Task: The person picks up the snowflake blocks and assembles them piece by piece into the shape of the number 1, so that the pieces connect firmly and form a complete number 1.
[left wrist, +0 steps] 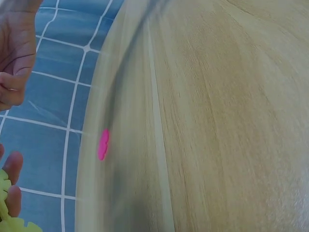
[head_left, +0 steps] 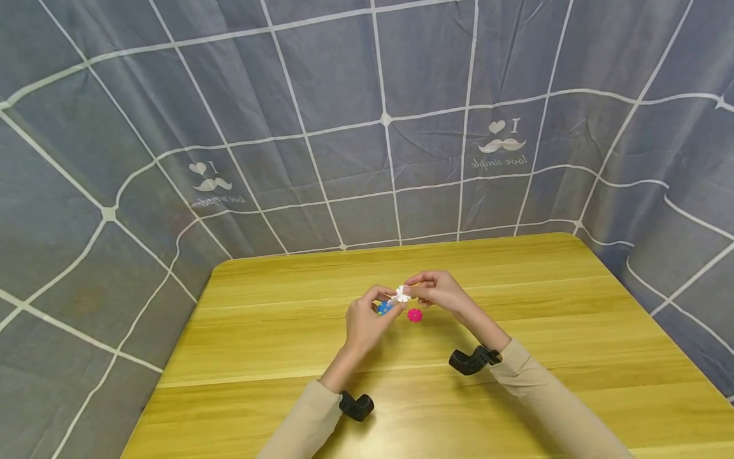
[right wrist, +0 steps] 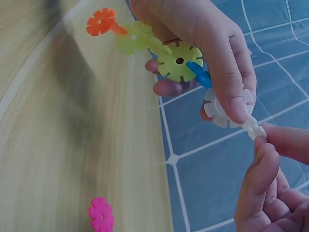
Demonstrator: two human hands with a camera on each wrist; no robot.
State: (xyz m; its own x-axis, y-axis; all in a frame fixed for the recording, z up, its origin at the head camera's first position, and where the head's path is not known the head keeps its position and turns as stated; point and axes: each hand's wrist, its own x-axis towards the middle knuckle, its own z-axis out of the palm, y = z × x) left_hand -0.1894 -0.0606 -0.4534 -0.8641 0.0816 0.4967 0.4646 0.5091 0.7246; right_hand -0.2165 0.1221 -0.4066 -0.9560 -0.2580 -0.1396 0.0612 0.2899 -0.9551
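My left hand (head_left: 362, 322) holds a chain of slotted plastic snowflake discs. In the right wrist view the chain runs from an orange disc (right wrist: 99, 22) through pale yellow discs (right wrist: 179, 61) and a blue disc (right wrist: 201, 75) to a white disc (right wrist: 211, 107) under the left thumb. My right hand (head_left: 440, 293) pinches another white disc (right wrist: 253, 128) by its edge, touching that white one; whether their slots are joined is hard to tell. A pink disc (head_left: 415, 315) lies loose on the table below the hands. Yellow discs (left wrist: 5, 208) peek in at the left wrist view's corner.
A wood-grain table (head_left: 258, 344) spreads beneath both hands. Behind it and along the sides hangs a grey curtain (head_left: 344, 159) with white lines. Black wrist mounts (head_left: 357, 407) sit on both sleeves.
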